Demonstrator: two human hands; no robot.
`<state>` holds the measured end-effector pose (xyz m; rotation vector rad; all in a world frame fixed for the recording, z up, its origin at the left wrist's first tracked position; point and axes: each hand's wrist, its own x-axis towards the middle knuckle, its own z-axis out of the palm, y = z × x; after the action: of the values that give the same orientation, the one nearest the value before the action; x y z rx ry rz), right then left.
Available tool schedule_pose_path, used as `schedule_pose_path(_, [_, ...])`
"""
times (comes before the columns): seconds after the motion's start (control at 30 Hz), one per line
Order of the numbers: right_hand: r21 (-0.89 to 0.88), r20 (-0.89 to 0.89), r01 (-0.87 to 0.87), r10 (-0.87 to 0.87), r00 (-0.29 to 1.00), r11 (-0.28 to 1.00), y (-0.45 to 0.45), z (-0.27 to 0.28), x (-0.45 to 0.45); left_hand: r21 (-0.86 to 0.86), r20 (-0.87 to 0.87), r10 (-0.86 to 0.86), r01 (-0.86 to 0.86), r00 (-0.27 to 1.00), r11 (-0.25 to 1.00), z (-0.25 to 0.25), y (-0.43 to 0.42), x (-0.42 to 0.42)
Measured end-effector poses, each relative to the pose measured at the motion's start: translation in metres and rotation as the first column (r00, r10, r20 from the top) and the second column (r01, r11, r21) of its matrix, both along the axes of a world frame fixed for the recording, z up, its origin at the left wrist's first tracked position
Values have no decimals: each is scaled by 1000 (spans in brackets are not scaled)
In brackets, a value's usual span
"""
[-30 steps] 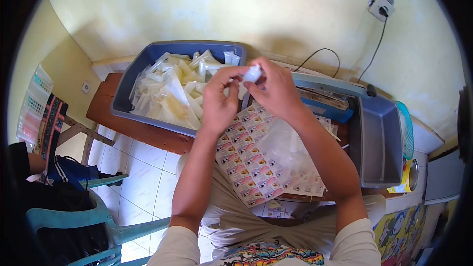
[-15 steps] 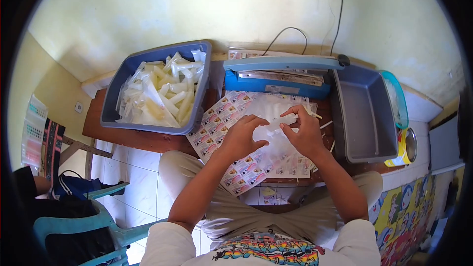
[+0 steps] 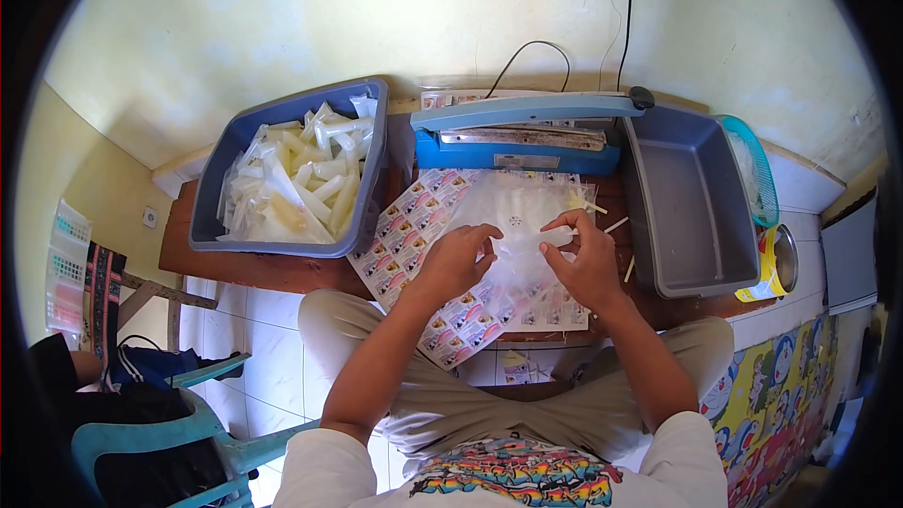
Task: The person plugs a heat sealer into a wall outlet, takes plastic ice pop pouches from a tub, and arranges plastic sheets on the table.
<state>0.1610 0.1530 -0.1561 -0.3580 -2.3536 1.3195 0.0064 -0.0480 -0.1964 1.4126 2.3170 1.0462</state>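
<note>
Translucent plastic bags [image 3: 513, 277] are spread over a printed sheet [image 3: 456, 329] that repeats small pink and white labels. My right hand [image 3: 585, 263] pinches a small clear plastic bag [image 3: 564, 237] between thumb and forefinger. Across from it, my left hand [image 3: 456, 259] has its thumb and fingers drawn together at the plastic's left side; what lies between them is hard to make out. Just beyond both hands stands a blue heat sealer [image 3: 517, 152], its long arm [image 3: 527, 113] raised.
At left, a grey-blue tub [image 3: 353, 249] holds many pale yellow filled plastic tubes [image 3: 306, 174]. Another grey tub [image 3: 691, 198] stands right, beside a teal basket [image 3: 767, 179] and a yellow can [image 3: 767, 268]. Pale strips [image 3: 616, 226] lie on the wooden bench [image 3: 273, 268]. A green chair [image 3: 179, 423] is lower left.
My left hand's fingers, spread before, have come together by the plastic. My right hand stays pinched and sits slightly lower and to the right. The view has shifted a little.
</note>
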Motion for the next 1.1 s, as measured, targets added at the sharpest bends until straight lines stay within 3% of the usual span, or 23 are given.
schedule_pose_path(0.17, [-36, -40, -60, 59, 997, 998, 1, 4, 5, 99, -39, 78, -73, 996, 992, 2, 3, 2])
schedule_pose_path(0.23, [-27, -19, -118, 117, 993, 993, -2, 5, 5, 190, 44, 108, -115, 993, 975, 6, 5, 4])
schedule_pose_path(0.33, [97, 21, -95, 93, 995, 991, -5, -8, 5, 243, 88, 113, -131, 990, 961, 11, 7, 5])
schedule_pose_path(0.47, [44, -98, -40, 44, 994, 998, -17, -35, -1, 282, 93, 114, -136, 989, 950, 8, 9, 5])
schedule_pose_path(0.53, [135, -219, -60, 88, 972, 989, -23, -45, -5, 262, 103, 88, -112, 991, 959, 3, 8, 3])
schedule_pose_path(0.67, [304, -198, -101, 167, 966, 947, -29, -58, -10, 205, 154, 104, -135, 983, 969, -8, 7, 4])
schedule_pose_path(0.73, [479, -164, -91, 191, 968, 873, -32, -61, -11, 153, 138, 116, -136, 984, 979, -12, 6, 3])
schedule_pose_path(0.87, [395, -128, -141, 207, 970, 908, -43, -66, -11, 147, 72, 91, -101, 993, 984, -13, 1, 5])
schedule_pose_path(0.93, [234, 6, -256, 262, 965, 938, -47, -59, -9, 135, 24, 77, -80, 997, 988, -20, 0, 3])
schedule_pose_path(1.1, [326, -50, -290, 322, 945, 900, -46, -67, -9, 71, 73, 133, -138, 988, 988, -25, -2, 5])
